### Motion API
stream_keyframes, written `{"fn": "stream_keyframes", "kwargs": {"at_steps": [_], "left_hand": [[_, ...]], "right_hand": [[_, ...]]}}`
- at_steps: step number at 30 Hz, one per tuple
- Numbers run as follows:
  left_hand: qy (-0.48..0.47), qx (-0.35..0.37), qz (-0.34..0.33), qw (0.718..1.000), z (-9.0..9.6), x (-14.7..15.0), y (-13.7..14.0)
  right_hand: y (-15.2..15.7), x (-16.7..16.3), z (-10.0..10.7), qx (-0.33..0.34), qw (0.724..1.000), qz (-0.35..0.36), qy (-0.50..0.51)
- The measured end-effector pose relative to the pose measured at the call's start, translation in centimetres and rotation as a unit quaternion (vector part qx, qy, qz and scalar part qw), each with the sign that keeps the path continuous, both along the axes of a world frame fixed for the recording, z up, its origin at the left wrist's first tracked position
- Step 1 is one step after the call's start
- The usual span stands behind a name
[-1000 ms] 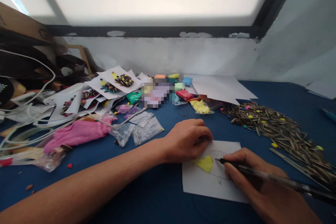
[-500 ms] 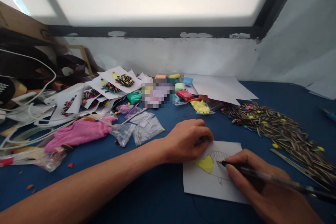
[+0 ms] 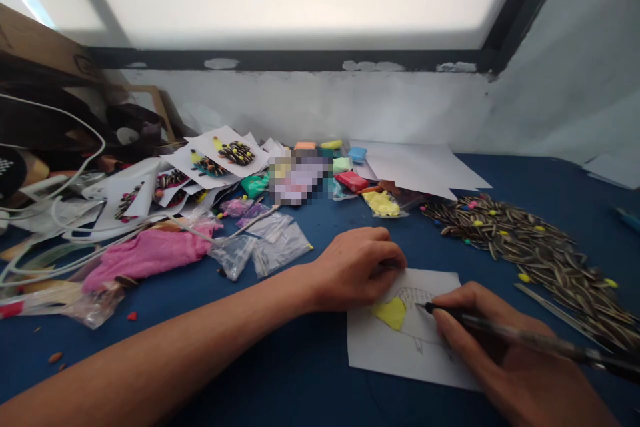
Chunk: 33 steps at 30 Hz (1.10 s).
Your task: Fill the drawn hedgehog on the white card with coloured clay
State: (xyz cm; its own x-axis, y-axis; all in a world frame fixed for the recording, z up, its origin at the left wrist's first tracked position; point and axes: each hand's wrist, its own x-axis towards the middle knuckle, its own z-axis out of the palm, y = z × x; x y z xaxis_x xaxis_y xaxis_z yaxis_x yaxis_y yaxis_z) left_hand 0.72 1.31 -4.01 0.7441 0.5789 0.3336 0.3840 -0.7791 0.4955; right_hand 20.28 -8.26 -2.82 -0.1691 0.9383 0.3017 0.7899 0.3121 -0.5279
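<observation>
A small white sheet of paper (image 3: 370, 347) lies on the blue table, with a pencil-like outline drawing and a yellow patch (image 3: 391, 314) on its left part. Rows of small strokes show near the top of the outline. My left hand (image 3: 357, 267) rests curled on the sheet's upper left corner; its fingers are closed and what is inside them is hidden. In my right hand (image 3: 520, 353) is a black pen (image 3: 525, 337), pinched near its tip. That tip touches or hovers just over the drawing, right of the yellow patch; I cannot tell which.
Striped sunflower seeds (image 3: 540, 247) with small coloured balls lie at the right, near a pair of metal tweezers (image 3: 560, 313). Blank paper (image 3: 405, 167) and coloured clay packs (image 3: 353, 181) sit behind. Seed-decorated cards (image 3: 235, 147), pink clay (image 3: 150, 253) and white cables (image 3: 75, 233) fill the left.
The pen tip and my right hand have shifted very slightly to the right over the drawing, and slightly more strokes show. My left hand stays in place on the sheet.
</observation>
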Motion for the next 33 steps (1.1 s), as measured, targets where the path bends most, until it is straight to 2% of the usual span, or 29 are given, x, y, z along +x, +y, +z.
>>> {"fn": "stream_keyframes", "kwargs": {"at_steps": [9, 16, 21, 33], "left_hand": [[-0.004, 0.007, 0.000, 1.000, -0.19, 0.03, 0.04], [0.004, 0.001, 0.002, 1.000, -0.05, 0.03, -0.05], [0.003, 0.001, 0.001, 1.000, -0.05, -0.08, -0.05], [-0.001, 0.003, -0.002, 1.000, -0.03, 0.00, -0.02]], "right_hand": [[-0.13, 0.10, -0.03, -0.004, 1.000, -0.002, 0.011], [-0.38, 0.71, -0.28, -0.043, 0.999, -0.013, 0.001], [-0.36, 0.89, -0.17, -0.041, 0.998, -0.042, -0.001], [-0.17, 0.22, 0.19, -0.013, 1.000, -0.027, -0.007]]}}
